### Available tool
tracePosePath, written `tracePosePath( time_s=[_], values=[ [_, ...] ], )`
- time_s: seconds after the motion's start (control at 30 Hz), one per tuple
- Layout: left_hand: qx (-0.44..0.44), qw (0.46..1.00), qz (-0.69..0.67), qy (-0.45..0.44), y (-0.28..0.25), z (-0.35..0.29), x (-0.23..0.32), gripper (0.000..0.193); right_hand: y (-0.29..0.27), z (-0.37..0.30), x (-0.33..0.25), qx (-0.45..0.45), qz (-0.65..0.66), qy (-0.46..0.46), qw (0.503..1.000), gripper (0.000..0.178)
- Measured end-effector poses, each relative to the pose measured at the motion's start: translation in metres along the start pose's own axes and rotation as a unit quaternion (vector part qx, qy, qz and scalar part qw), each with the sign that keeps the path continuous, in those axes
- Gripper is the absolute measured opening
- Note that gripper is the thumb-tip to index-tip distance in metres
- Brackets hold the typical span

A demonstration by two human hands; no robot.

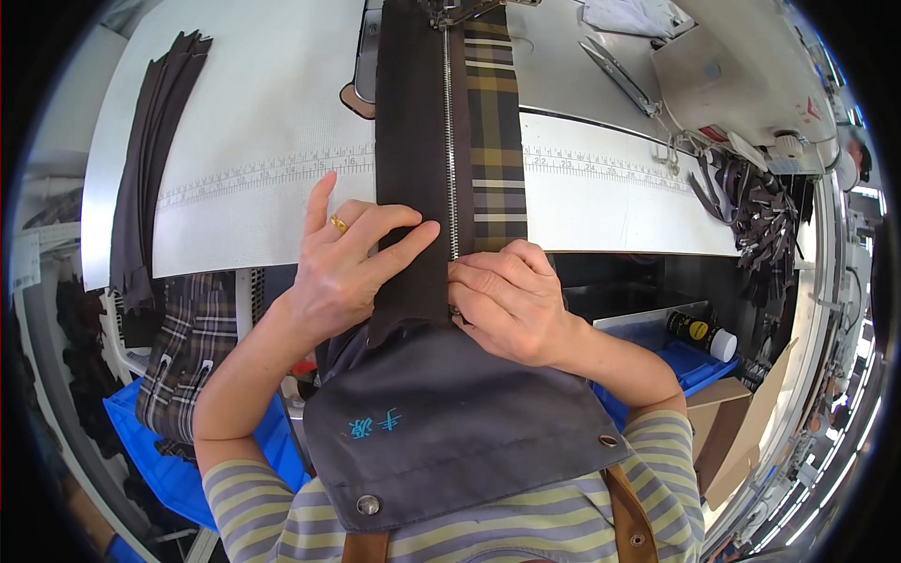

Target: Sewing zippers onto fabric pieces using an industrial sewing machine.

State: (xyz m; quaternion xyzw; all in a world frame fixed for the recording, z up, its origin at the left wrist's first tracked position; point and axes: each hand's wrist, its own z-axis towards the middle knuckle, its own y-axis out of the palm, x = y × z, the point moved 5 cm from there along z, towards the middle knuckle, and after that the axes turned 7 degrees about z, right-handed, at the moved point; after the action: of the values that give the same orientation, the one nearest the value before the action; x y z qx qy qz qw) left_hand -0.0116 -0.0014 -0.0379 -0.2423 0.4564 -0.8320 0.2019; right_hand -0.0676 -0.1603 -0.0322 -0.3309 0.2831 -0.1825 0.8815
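Observation:
A long dark brown fabric strip [408,122] runs from the sewing machine's presser foot [449,13] at the top toward me. A metal-toothed zipper [450,141] lies along it, with plaid fabric [496,122] on the right side. My left hand [352,258] pinches at the dark strip left of the zipper, thumb and index tips close together, little finger raised. Below it on the right, my right hand [511,300] has its curled fingers round the zipper's near end, which it partly hides. The strip's lower end meets my dark apron [450,422].
Dark strips [155,159] hang over the white table's left edge, above folded plaid pieces [188,347] and a blue bin [155,469]. A phone [366,66] lies by the strip. Scissors [619,80], thread snips [710,192] and fabric scraps [755,216] are at right.

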Motion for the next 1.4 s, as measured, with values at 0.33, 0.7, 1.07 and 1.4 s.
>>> tracePosePath(
  time_s=[0.33, 0.7, 1.07, 1.4],
  values=[
    [-0.075, 0.996, 0.024, 0.051, -0.005, 0.008, -0.004, 0.048, -0.016, 0.029, 0.046, -0.108, 0.01, 0.049, 0.993, 0.043],
    [-0.212, 0.969, -0.106, 0.071, -0.01, 0.035, -0.033, 0.04, -0.012, 0.01, 0.038, -0.123, -0.029, 0.021, 0.992, 0.049],
    [-0.077, 0.993, 0.071, -0.046, 0.022, 0.106, -0.102, 0.047, -0.012, 0.022, 0.044, -0.144, -0.004, 0.015, 0.989, 0.044],
    [-0.075, 0.989, 0.124, -0.017, 0.028, 0.106, -0.104, 0.044, -0.013, 0.032, 0.057, -0.167, 0.007, 0.05, 0.985, 0.047]
  ],
)
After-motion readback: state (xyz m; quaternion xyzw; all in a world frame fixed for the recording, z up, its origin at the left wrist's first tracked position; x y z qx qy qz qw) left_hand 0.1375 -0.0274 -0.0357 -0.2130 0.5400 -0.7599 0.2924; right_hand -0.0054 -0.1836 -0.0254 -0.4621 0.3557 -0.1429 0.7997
